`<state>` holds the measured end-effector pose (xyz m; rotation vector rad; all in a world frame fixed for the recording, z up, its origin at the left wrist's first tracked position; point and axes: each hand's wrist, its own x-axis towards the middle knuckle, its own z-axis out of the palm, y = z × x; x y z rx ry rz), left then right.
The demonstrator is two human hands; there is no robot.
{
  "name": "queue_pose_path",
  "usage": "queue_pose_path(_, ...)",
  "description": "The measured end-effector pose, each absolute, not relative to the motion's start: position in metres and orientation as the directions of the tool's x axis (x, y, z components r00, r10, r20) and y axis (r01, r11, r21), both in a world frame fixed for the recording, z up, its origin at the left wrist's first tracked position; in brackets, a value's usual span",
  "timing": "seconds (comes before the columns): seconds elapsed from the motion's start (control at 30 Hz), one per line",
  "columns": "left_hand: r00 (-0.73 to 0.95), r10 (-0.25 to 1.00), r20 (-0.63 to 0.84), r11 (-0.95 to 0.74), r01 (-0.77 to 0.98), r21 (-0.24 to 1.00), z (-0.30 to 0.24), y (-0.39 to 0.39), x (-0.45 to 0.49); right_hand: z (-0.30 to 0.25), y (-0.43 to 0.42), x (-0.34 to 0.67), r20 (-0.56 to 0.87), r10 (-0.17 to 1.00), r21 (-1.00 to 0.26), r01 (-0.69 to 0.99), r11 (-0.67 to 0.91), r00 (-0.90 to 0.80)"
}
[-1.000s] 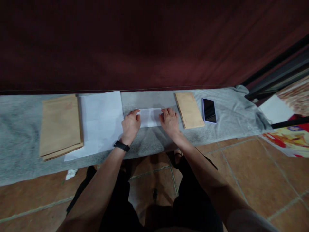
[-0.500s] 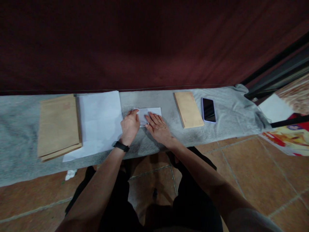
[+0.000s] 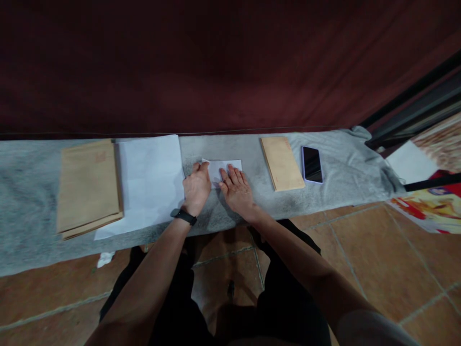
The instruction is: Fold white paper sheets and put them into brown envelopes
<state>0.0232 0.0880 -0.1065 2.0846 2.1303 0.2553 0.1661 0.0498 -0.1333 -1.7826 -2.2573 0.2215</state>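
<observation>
A small folded white paper (image 3: 220, 168) lies on the grey cloth-covered bench (image 3: 324, 197). My left hand (image 3: 196, 188), with a black band on its wrist, rests on the paper's left end, fingers loosely curled and the thumb on the sheet. My right hand (image 3: 236, 190) lies flat on the paper's right part with its fingers stretched out and spread. Most of the folded paper is hidden under the two hands.
A stack of white sheets (image 3: 149, 182) lies to the left, and beside it a pile of brown envelopes (image 3: 88, 185). To the right lie a narrow brown envelope (image 3: 282, 163) and a dark phone (image 3: 311, 164). A dark red curtain hangs behind; tiled floor lies below.
My right hand slid left from the paper's right end onto its middle and flattened. My left hand shifted slightly right. The folded paper stays in place.
</observation>
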Motion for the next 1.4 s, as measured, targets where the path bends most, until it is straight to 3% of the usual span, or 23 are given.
queue_pose_path(0.27, -0.013, 1.000, 0.025, 0.007, 0.978, 0.207, -0.106, 0.082, 0.021, -0.138, 0.055, 0.172, 0.113, 0.978, -0.261, 0.944, 0.199, -0.175)
queue_pose_path(0.53, 0.157, 0.955, 0.253, -0.208, 0.960, 0.188, -0.113, 0.081, 0.023, -0.140, 0.057, 0.174, 0.109, 0.978, -0.251, 0.947, 0.199, -0.177)
queue_pose_path(0.77, 0.339, 0.926, 0.166, -0.375, 0.873, 0.310, -0.129, 0.071, 0.041, -0.138, 0.057, 0.174, 0.048, 0.981, -0.219, 0.957, 0.193, -0.187)
queue_pose_path(1.4, 0.245, 0.968, 0.060, -0.253, 0.931, 0.265, -0.133, 0.068, 0.036, -0.141, 0.065, 0.195, 0.093, 0.988, -0.251, 0.958, 0.139, -0.119)
